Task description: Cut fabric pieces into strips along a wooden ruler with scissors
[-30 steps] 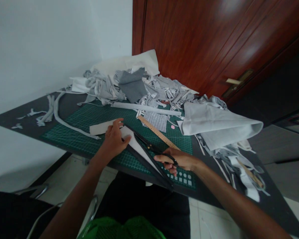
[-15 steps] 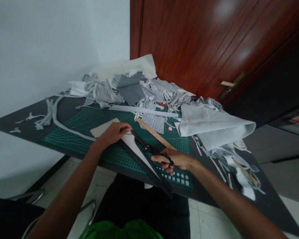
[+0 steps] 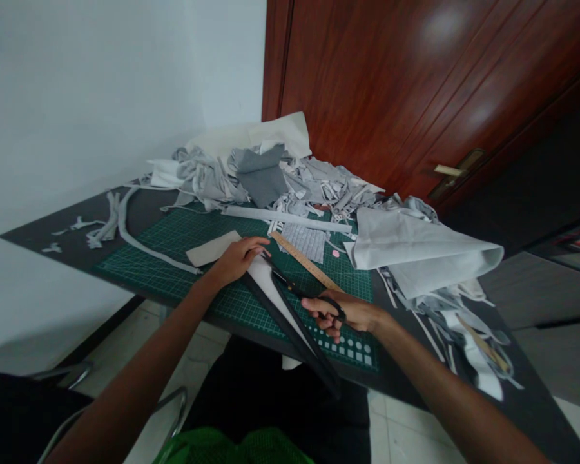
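My left hand (image 3: 240,259) is closed on the upper end of a long strip of white cloth with black edges (image 3: 267,278). The strip slants across the mat and its black lower end hangs over the table's front edge. In my right hand (image 3: 347,313) are black-handled scissors (image 3: 292,288), with my fingers in the loops. Their blades point up and left along the strip's right side, with the tips close to my left fingers. Whether the blades are parted is hard to tell. A beige flat piece (image 3: 211,250) lies beside my left hand.
Beneath the work lies a green cutting mat (image 3: 162,233) with a wooden ruler (image 3: 303,259) on it. Grey and white cloth scraps (image 3: 319,177) are heaped along the back. A folded white cloth (image 3: 415,241) lies at the right, and a pale cord (image 3: 145,243) curves at the left.
The whole view has shifted slightly, so everything sits a little farther right. My left fingers stretch a bit farther over the strip's end. The scissors stay beside the strip.
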A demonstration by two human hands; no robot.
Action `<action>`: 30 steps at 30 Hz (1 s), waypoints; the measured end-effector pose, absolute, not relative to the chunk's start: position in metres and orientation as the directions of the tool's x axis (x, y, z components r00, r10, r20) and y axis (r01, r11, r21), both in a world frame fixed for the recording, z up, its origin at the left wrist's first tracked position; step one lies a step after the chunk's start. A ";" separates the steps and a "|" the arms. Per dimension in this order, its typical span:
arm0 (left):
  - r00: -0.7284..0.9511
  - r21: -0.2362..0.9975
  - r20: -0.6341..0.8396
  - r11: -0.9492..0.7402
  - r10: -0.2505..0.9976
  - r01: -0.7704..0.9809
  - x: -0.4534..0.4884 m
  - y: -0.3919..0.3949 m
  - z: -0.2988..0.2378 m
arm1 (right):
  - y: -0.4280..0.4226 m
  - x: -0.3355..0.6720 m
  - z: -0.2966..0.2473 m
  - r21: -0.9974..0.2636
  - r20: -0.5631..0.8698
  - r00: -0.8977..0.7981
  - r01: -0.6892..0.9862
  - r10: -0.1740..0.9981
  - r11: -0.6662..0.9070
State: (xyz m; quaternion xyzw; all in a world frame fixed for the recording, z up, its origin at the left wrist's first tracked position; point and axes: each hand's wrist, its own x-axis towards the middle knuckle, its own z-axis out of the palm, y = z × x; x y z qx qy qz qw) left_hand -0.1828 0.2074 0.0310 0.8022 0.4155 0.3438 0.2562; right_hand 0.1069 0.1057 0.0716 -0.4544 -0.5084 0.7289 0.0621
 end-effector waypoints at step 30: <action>0.380 0.661 0.399 -0.549 0.835 0.512 -0.182 0.211 0.018 | 0.109 0.091 0.075 -0.767 -0.634 -0.520 0.335 0.572 -0.547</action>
